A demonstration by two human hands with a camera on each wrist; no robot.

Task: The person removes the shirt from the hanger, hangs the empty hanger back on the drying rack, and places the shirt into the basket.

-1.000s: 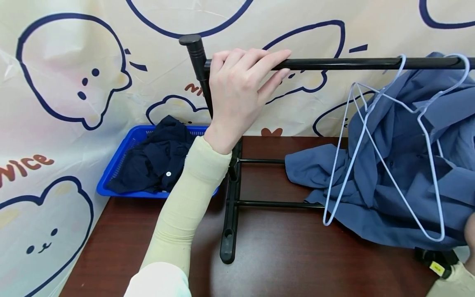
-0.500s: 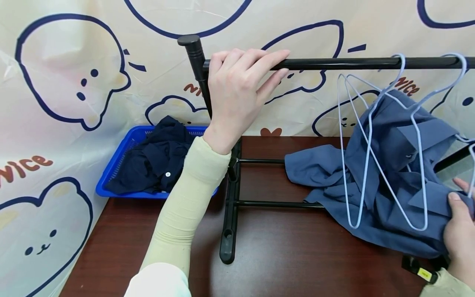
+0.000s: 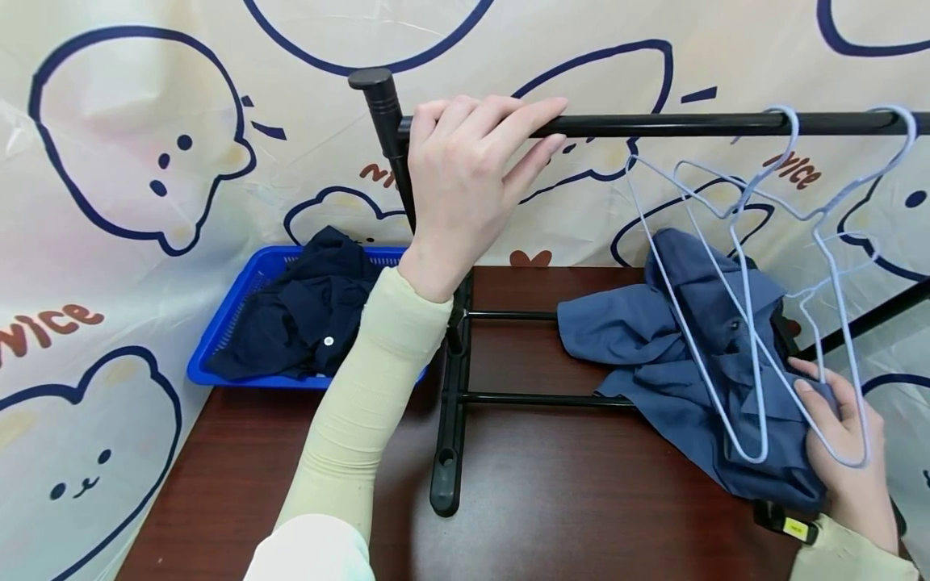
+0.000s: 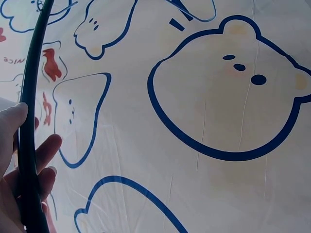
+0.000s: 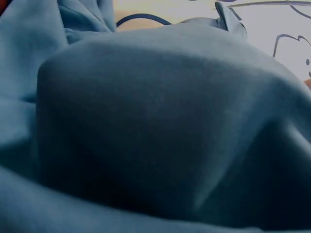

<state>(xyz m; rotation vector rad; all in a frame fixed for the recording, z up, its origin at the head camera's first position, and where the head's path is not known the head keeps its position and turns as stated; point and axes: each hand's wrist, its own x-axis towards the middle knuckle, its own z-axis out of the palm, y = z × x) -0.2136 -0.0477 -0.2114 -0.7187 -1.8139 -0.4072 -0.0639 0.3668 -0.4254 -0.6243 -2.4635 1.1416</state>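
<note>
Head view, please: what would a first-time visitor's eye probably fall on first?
Probably the left hand, near the middle, gripping the black rail. Then, towards the right, the pale blue hangers on that rail, in front of the crumpled blue shirt that the right hand holds. At the left, the bright blue basket with dark clothing in it also stands out.

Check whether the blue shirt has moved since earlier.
Yes: in the head view, most of the blue shirt shifted left and down from the black rail; its left end stayed.
</note>
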